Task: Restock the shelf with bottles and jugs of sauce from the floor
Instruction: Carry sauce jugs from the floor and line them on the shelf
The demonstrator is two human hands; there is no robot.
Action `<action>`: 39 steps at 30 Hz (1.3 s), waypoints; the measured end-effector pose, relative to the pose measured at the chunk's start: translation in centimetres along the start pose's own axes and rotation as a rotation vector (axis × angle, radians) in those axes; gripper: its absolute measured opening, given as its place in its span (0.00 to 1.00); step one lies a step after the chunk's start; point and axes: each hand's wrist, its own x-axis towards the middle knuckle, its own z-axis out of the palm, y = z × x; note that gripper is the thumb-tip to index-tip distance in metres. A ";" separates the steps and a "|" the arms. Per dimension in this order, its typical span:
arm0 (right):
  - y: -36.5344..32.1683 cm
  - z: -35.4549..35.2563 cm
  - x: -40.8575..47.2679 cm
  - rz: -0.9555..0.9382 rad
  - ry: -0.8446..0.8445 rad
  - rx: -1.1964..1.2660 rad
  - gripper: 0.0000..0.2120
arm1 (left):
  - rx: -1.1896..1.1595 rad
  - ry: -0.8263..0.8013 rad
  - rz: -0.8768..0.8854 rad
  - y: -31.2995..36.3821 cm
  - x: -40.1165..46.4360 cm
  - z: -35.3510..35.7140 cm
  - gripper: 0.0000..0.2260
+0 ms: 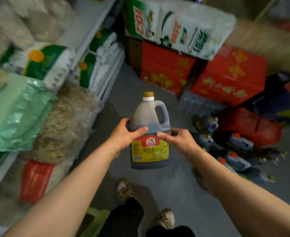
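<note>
A: What is being held, and where is it located?

B: A translucent plastic jug of dark sauce (pixel 150 132), fitted with a gold screw cap, a moulded handle and a red-and-yellow label, is held upright in mid-air above the grey concrete floor (pixel 171 189). It is positioned near the middle of the floor aisle, clear of the floor and of the shelving.

A: How are the hands applied?

B: The left hand (pixel 125 134) is wrapped around the left shoulder of the jug, with the thumb laid across the front just above the label and the fingers curled behind. The right hand (pixel 176 139) is placed against the right shoulder, with the thumb pressed to the front at the top edge of the label; its remaining fingers are curled round the far side and are largely hidden. The jug is gripped by both hands.

A: What is recorded around it?

B: A cluster of further dark sauce jugs (pixel 226 147), some with orange caps and some with gold, is laid on the floor towards its right edge. Red printed cardboard cartons (pixel 229 74) are stacked behind that cluster, with white-and-green printed sacks (pixel 178 26) set on top of the cartons at the far end of the floor. A white metal shelf unit (pixel 88 36) is installed along the left edge of the floor; green-and-white bags (pixel 43 64) and clear bags of pale dried noodles (pixel 64 124) are stored on it. Leopard-print slippers (pixel 164 219) are seen at the near edge of the floor.
</note>
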 end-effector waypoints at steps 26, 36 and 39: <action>-64.2 17.6 8.6 -0.905 -0.491 -0.157 0.25 | -0.269 0.877 0.484 41.1 -4.9 -39.4 0.39; -70.5 29.6 14.7 -1.119 -0.799 -0.305 0.27 | -0.328 1.209 0.444 39.7 -3.6 -46.8 0.37; -72.4 32.7 15.4 -1.156 -0.842 -0.378 0.33 | -0.356 1.265 0.449 39.5 -3.5 -48.8 0.40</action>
